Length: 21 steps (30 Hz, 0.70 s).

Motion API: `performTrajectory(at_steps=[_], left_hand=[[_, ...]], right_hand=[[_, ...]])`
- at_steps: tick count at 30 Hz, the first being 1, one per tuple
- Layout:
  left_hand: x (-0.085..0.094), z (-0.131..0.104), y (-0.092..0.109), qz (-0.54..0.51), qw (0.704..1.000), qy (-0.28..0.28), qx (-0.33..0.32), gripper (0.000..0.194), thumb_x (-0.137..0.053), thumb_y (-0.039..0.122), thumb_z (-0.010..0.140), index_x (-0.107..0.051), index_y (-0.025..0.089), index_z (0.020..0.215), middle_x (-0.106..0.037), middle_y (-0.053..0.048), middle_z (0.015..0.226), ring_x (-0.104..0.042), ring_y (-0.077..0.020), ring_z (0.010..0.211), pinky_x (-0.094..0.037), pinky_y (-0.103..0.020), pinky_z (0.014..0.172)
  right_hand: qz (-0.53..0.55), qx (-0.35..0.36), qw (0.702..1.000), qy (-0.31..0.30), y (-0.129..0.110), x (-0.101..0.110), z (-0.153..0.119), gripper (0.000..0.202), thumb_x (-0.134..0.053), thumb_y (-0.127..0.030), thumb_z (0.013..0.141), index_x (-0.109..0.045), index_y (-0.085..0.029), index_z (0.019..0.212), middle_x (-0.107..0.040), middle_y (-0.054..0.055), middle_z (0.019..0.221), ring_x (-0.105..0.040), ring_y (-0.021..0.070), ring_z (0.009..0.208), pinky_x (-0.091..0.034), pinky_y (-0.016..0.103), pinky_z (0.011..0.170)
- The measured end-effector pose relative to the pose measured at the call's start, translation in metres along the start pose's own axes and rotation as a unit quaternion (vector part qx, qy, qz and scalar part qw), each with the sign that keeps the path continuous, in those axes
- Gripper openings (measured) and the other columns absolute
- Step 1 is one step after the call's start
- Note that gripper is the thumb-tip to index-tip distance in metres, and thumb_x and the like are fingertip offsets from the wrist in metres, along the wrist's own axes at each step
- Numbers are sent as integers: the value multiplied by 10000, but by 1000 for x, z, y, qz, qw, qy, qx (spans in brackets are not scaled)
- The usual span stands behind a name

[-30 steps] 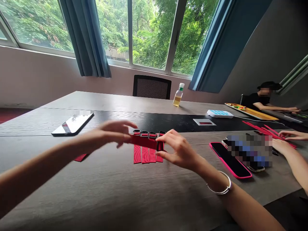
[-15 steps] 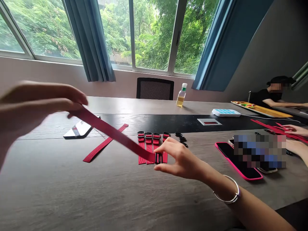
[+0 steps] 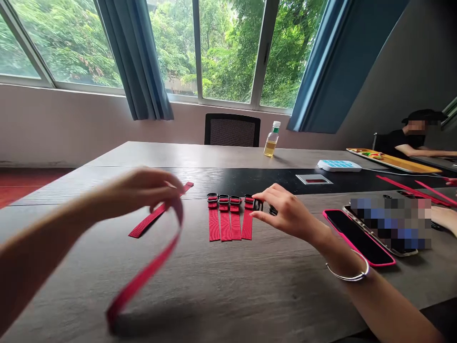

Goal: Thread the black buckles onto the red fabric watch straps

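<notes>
1. Landmark first: the row of four buckled red straps [image 3: 224, 226] lying on the wood-look tabletop [image 3: 200, 295]. Three sit side by side, the fourth a bit apart at the right end, all with black buckles at their far ends.
2. Left hand [image 3: 143, 190], off to the left of the row and up above the table: fingers pinched on one end of a loose red strap [image 3: 144, 278]. The strap hangs in a curve on the near-left side of the row. It's pretty blurry, so can't tell if the low end touches the table.
3. Right hand [image 3: 287, 209], right at the right end of the row: thumb and fingertips closed on a black slide buckle [image 3: 259, 205], just beside the top of the fourth strap. There's a silver bangle [image 3: 357, 278] on that wrist.
4. Another black buckle [image 3: 273, 210] is right of the row, partly hidden by the right hand.
5. A flat red strap [image 3: 147, 224] lies slantwise left of the row, partly behind the left hand.
6. Well right of the row: a pink-cased smartphone [image 3: 357, 236].
7. Beyond the row and a bit right: a white-capped bottle [image 3: 271, 143] with yellowish liquid.
</notes>
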<state>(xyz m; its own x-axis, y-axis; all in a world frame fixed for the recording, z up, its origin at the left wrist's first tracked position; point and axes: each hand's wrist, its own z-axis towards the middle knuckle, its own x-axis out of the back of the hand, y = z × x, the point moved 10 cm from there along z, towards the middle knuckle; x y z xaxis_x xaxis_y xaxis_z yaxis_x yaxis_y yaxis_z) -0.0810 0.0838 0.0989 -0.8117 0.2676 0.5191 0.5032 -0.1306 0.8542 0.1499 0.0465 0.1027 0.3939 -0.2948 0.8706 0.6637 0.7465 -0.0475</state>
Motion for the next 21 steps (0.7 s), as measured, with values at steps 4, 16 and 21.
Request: performTrajectory(at_steps=[4, 16, 21], left_hand=[[-84, 20, -16, 14, 988, -154, 19, 239, -591, 339, 739, -608, 142, 873, -635, -6, 619, -469, -97, 457, -386, -197, 454], [-177, -68, 36, 379, 823, -244, -345, 450, -562, 197, 833, -484, 323, 1258, -389, 0, 1412, -463, -282, 1137, -363, -393, 954], [-201, -75, 27, 389, 789, -260, -398, 447, -444, 79, 854, -465, 243, 1270, -560, 12, 1254, -507, -225, 981, -373, -330, 887]], right_hand=[[-12, -20, 1000, -1, 12, 1, -2, 282, -604, -346, 825, -616, -115, 987, -660, 97, 900, -553, 235, 859, -473, 379, 770], [-21, -36, 999, -5, 21, -3, -3, 286, -623, -349, 814, -623, -116, 980, -666, 86, 887, -562, 229, 872, -472, 359, 775], [-24, -33, 999, -22, 19, -8, -2, 271, -636, -333, 806, -621, -118, 970, -665, 81, 882, -562, 226, 856, -478, 362, 764]])
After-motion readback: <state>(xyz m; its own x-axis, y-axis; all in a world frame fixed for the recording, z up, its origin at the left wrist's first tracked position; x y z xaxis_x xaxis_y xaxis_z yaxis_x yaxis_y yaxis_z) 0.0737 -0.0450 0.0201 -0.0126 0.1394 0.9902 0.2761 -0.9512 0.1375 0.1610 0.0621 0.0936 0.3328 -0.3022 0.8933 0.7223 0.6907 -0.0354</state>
